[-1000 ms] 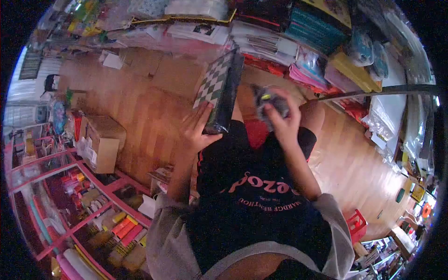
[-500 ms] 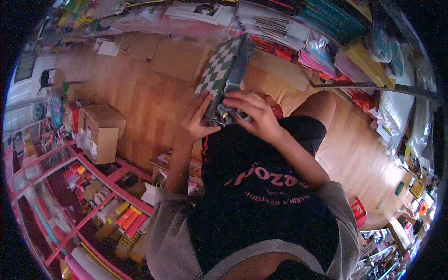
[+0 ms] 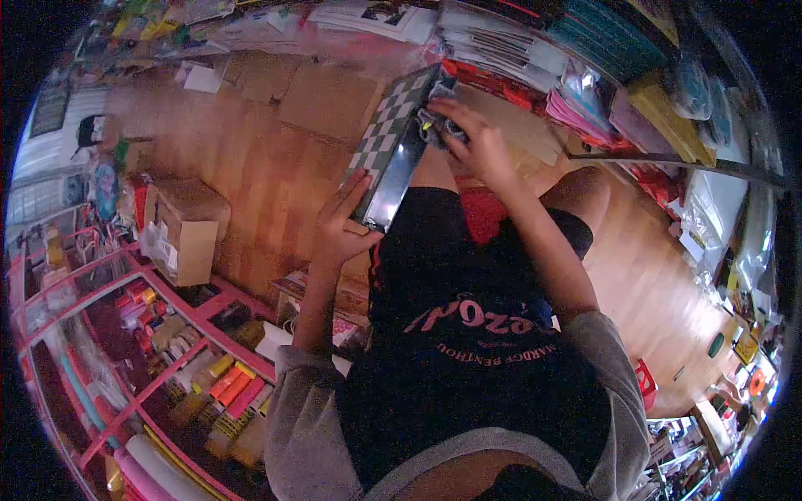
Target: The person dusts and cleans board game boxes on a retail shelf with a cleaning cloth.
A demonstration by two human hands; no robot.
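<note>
A folded chessboard box (image 3: 387, 127) with green and white squares is held at a slant above my lap. My left hand (image 3: 344, 227) grips its near end, thumb below and fingers over the checkered face. Bunched in my right hand (image 3: 482, 149) is a crumpled dark grey cloth (image 3: 433, 125) with a yellow spot, pressed against the box's dark, glossy side close to the far end. The fingertips are partly lost in the folds.
A brown carton (image 3: 190, 230) stands on the wooden floor at left, beside a pink-framed glass case (image 3: 188, 317) with coloured rolls inside. Flattened cardboard (image 3: 322, 100) lies ahead. Stacked papers and packets (image 3: 576, 108) fill a shelf at upper right.
My right hand has moved with the cloth from the box's near end up along its side to the far end. The left hand keeps its grip on the near end.
</note>
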